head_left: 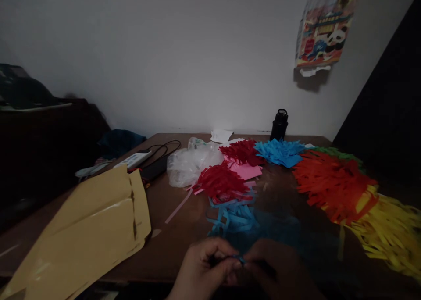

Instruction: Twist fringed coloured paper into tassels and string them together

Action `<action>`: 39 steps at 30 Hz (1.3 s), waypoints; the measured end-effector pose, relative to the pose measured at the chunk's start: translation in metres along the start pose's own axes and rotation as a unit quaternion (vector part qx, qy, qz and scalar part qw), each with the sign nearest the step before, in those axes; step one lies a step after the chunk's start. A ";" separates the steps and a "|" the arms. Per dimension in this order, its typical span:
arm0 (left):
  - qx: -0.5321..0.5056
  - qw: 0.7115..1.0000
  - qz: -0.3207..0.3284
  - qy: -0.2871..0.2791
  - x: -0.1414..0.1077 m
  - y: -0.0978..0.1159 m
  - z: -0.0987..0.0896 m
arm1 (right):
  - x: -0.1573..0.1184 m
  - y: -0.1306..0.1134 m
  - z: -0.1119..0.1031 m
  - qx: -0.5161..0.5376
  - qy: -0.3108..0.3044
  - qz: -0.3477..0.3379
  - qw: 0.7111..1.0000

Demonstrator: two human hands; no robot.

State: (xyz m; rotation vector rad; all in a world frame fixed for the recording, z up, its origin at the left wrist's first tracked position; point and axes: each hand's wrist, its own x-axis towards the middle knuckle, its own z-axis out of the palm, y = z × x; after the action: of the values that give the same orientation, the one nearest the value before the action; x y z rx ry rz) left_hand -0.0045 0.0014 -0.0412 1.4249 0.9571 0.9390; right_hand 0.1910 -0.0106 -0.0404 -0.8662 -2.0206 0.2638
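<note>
Low in the middle of the head view, my left hand (pixel 205 265) and my right hand (pixel 276 262) meet at the table's front edge. Thumb and forefinger of each pinch a small blue paper strip (pixel 240 258) between them; most of it is hidden by the fingers. Just beyond them lies blue fringed paper (pixel 234 219) with loose, curling strips. A red fringed paper bundle (pixel 223 183) rests behind that, partly over it. The right hand is in deep shadow, so its finger detail is dim.
A yellow-brown envelope (pixel 88 225) covers the table's left side. Crumpled clear plastic (pixel 190 159) sits mid-table. Orange (pixel 333 181), yellow (pixel 391 234) and bright blue (pixel 279 151) fringed bundles spread along the right. A black bottle (pixel 279 124) stands at the back by the wall.
</note>
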 end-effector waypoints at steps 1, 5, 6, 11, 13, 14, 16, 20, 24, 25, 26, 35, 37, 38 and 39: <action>-0.025 1.000 -0.015 -0.008 0.000 -0.001 0.000 | 0.000 0.001 0.000 0.003 -0.002 0.015 1.000; 0.049 0.997 0.053 -0.024 -0.002 0.003 -0.002 | -0.001 0.002 -0.002 -0.014 -0.011 0.025 1.000; 0.102 0.990 0.099 -0.019 -0.002 0.004 -0.002 | -0.001 0.002 -0.001 -0.020 -0.008 0.008 1.000; 0.274 0.927 0.254 -0.020 -0.007 0.013 -0.007 | -0.001 -0.003 0.009 -0.022 0.012 -0.029 0.999; 0.302 0.913 0.273 -0.026 -0.009 0.017 -0.008 | 0.000 -0.005 0.010 -0.040 0.022 -0.028 0.999; 0.314 0.906 0.283 -0.024 -0.010 0.018 -0.009 | 0.000 -0.006 0.008 -0.046 0.024 -0.032 0.998; 0.336 0.894 0.296 -0.011 -0.011 0.022 -0.011 | 0.002 -0.007 0.004 -0.056 0.025 -0.044 0.997; 0.348 0.886 0.307 -0.001 -0.011 0.023 -0.012 | 0.004 -0.008 -0.001 -0.050 0.017 -0.058 0.997; 0.319 0.898 0.302 0.021 -0.007 0.030 -0.014 | 0.001 -0.002 -0.012 -0.044 0.033 -0.030 0.998; 0.315 0.900 0.298 0.043 -0.004 0.035 -0.018 | 0.000 0.002 -0.018 -0.053 0.047 -0.006 0.997; 0.311 0.902 0.291 0.072 0.001 0.042 -0.024 | -0.001 0.006 -0.026 -0.064 0.067 0.027 0.995; 0.342 0.863 0.195 0.315 0.115 0.115 -0.128 | -0.013 0.032 -0.056 -0.107 -0.003 0.153 0.982; 0.387 0.844 0.211 0.305 0.120 0.110 -0.124 | -0.020 0.031 -0.038 -0.114 -0.070 0.087 0.987; 0.408 0.837 0.224 0.289 0.115 0.103 -0.114 | -0.023 0.031 -0.026 -0.128 -0.092 0.048 0.986; 0.429 0.834 0.241 0.250 0.106 0.094 -0.098 | -0.027 0.033 -0.013 -0.151 -0.104 0.013 0.983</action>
State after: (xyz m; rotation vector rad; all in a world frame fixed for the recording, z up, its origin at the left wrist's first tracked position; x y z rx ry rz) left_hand -0.0543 0.1303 0.0613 2.3165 1.5731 1.3842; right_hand 0.2268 -0.0066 -0.0663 -1.0898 -2.2832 0.0634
